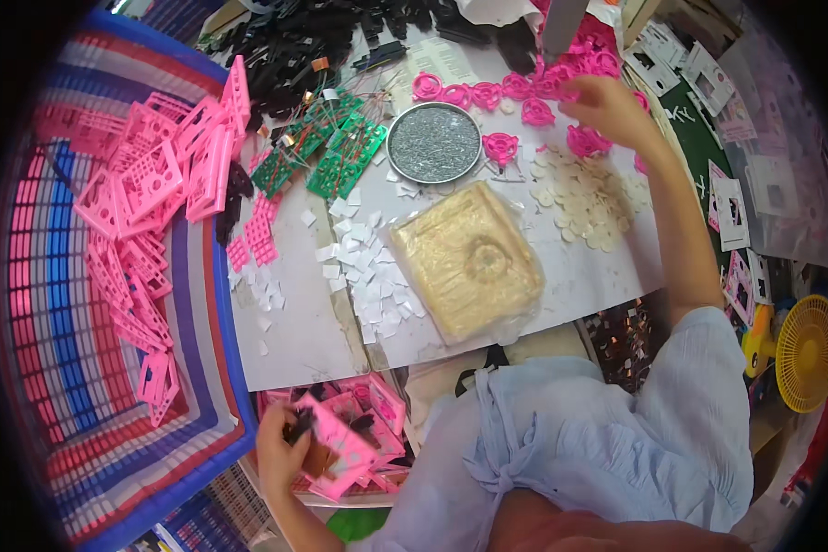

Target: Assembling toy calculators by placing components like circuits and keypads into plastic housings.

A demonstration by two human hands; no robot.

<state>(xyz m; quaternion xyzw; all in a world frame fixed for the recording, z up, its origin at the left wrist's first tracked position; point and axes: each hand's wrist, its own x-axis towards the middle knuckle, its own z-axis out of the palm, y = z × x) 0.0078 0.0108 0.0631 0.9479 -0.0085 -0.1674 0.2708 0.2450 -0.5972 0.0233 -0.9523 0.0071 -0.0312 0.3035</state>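
My left hand (pixel 281 449), low at the table's front edge, is closed around a pink plastic panel (pixel 340 451) with black parts at its corner; motion blurs it a little. Under that panel lie more pink panels (pixel 377 400) in an open container. At the far right of the table, my right hand (pixel 607 112) is among pink round ring-shaped parts (pixel 536 112). Its thumb and forefinger look apart, and I see nothing held between them. Close by are a pink ring part (pixel 500 147) and a heap of cream-coloured discs (pixel 584 207).
A round tin of small metal pieces (pixel 434 143) stands mid-table, behind a plastic-wrapped tan block (pixel 469 262). White squares (pixel 373 276), green circuit boards (pixel 348 156) and black parts (pixel 285 55) lie leftward. A striped basket (pixel 189 304) holds pink panels. A yellow fan (pixel 805 354) is at right.
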